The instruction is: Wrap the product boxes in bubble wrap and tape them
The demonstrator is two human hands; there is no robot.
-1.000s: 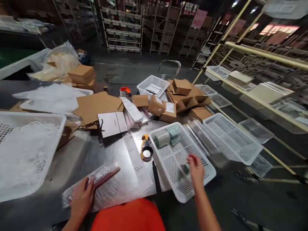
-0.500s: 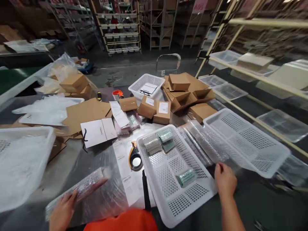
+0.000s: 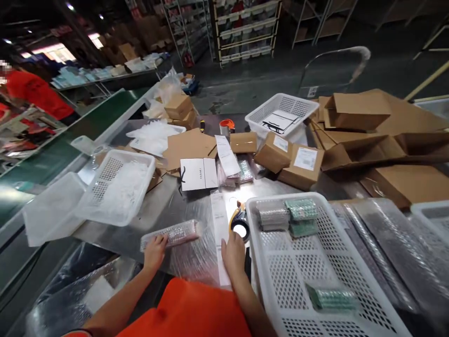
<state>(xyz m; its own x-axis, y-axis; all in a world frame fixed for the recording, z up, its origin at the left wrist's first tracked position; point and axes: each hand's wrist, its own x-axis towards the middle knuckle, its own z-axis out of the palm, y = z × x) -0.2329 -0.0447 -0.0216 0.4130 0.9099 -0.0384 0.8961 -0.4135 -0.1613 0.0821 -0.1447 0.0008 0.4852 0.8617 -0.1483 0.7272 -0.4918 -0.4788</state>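
Observation:
My left hand (image 3: 154,251) is closed on the near-left end of a long bubble-wrapped package (image 3: 178,234), which lies along plastic film on the table. Just below a yellow and black tape dispenser (image 3: 239,222), my right hand (image 3: 233,252) has its fingertips at the dispenser's lower edge; whether they grip it cannot be made out. Under that hand runs a long printed paper sheet (image 3: 219,217). To its right stands a white perforated tray (image 3: 298,262) holding several bubble-wrapped bundles, among them a green one (image 3: 333,298).
Behind lie a white paper bag (image 3: 199,174), brown boxes (image 3: 303,164), and a white basket (image 3: 280,100). A tray of clear plastic bags (image 3: 117,187) is at left, beside a green conveyor (image 3: 101,112). Bubble-wrap sheets (image 3: 389,248) lie right. A person in orange (image 3: 37,96) is far left.
My view has swung left. My right hand has left the tray's right side and come across to the tape dispenser. The left hand still has the bubble-wrapped package.

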